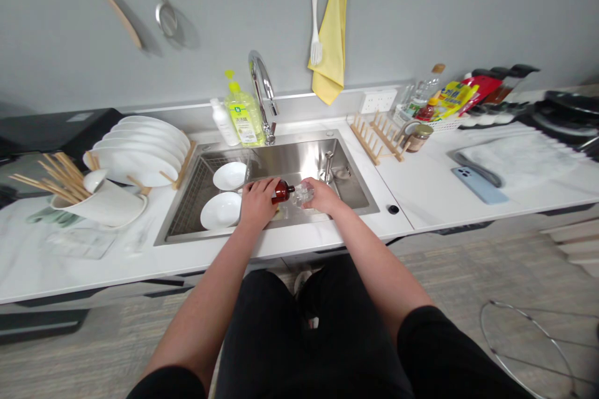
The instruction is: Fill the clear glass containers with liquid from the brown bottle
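Over the front of the steel sink, my left hand is closed around a brown bottle. The bottle lies tipped on its side, its dark neck pointing right. My right hand is closed on a small clear glass, whose opening faces the bottle's neck. Whether neck and glass touch, and whether liquid flows, I cannot make out. Left of my left hand, a white bowl sits in the sink's wire rack, with another white bowl behind it.
Behind the sink stand a chrome faucet, a yellow-green soap bottle and a white bottle. White plates and a chopstick holder are left. A wooden rack, a jar and a blue phone lie right.
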